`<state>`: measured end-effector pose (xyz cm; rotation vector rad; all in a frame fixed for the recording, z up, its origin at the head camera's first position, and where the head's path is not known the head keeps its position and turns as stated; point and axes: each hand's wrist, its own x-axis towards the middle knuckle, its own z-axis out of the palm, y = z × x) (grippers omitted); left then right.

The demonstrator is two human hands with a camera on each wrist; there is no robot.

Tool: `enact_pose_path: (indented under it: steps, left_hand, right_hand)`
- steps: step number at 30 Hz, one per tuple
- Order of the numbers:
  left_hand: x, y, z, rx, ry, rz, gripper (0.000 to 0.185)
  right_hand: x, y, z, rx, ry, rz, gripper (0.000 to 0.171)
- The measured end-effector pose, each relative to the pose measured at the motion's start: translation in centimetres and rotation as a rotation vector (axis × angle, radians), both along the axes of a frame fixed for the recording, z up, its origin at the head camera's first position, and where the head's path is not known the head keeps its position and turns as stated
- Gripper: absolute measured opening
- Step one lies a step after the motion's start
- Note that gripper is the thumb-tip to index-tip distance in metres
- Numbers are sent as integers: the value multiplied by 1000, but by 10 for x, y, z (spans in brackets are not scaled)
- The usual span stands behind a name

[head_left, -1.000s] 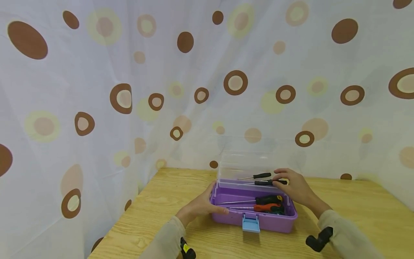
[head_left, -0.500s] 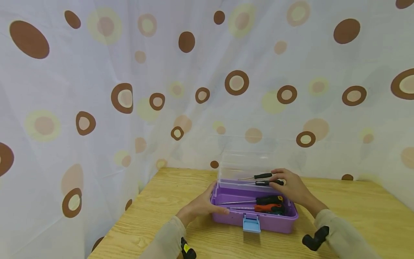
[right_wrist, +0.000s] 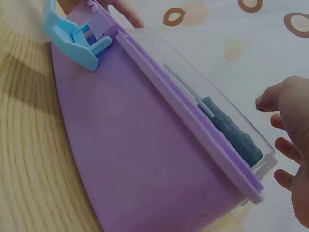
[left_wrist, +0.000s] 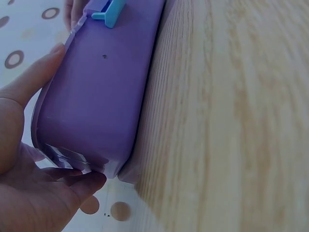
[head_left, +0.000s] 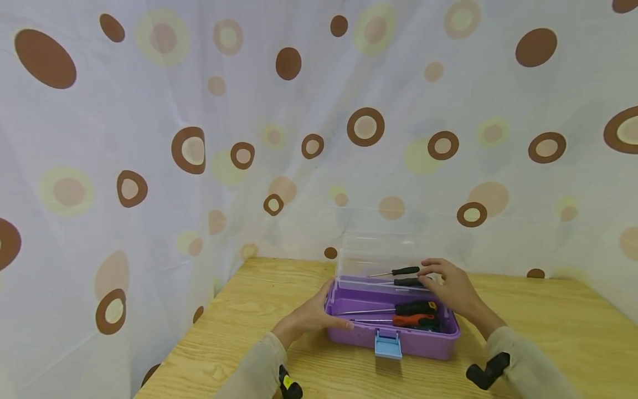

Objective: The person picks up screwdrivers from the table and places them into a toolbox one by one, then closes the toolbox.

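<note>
A purple toolbox [head_left: 423, 346] with its clear lid [head_left: 379, 244] raised stands on the table. My left hand [head_left: 311, 315] grips its left end, thumb over the front rim and fingers at the side; the left wrist view shows this hand [left_wrist: 36, 188] too. Inside lie a black-handled screwdriver [head_left: 415, 308] and a red-handled screwdriver [head_left: 411, 320]. Two thinner black-handled screwdrivers, one upper [head_left: 405, 270] and one lower [head_left: 407, 282], rest at the lid. Beside their handle ends is my right hand [head_left: 456, 288]. In the right wrist view its fingers [right_wrist: 289, 150] are spread, holding nothing.
A light-blue latch [head_left: 387, 346] hangs down from the toolbox front. Wooden tabletop [head_left: 538, 310] extends on both sides. A dotted curtain [head_left: 299, 111] stands close behind and along the left. Something dark green [head_left: 431, 323] is partly hidden at the box's right end.
My right hand has shifted slightly left, then slightly back, staying by the thin screwdrivers' handles. The left hand keeps its grip and the toolbox has not visibly moved.
</note>
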<state>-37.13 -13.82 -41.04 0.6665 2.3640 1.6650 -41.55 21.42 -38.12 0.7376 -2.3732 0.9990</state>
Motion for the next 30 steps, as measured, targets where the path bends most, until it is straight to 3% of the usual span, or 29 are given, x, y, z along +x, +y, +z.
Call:
enact_pose_path:
  steps: [7,15,23,30]
  left_hand:
    - [0,1,-1,-14,-3,4,120]
    - [-1,-3,-4,-13,-1,27,121]
    - [-1,-4,-5,12,-5,57,111]
    - [-6,3,-4,81,-9,158,96]
  right_hand:
    - [5,10,-9,-165,-161,20,34]
    - [7,16,-12,-213,-152,35,32]
    - [9,25,-15,-259,-156,-7,37]
    - [1,25,-17,-526,-294,-12,57]
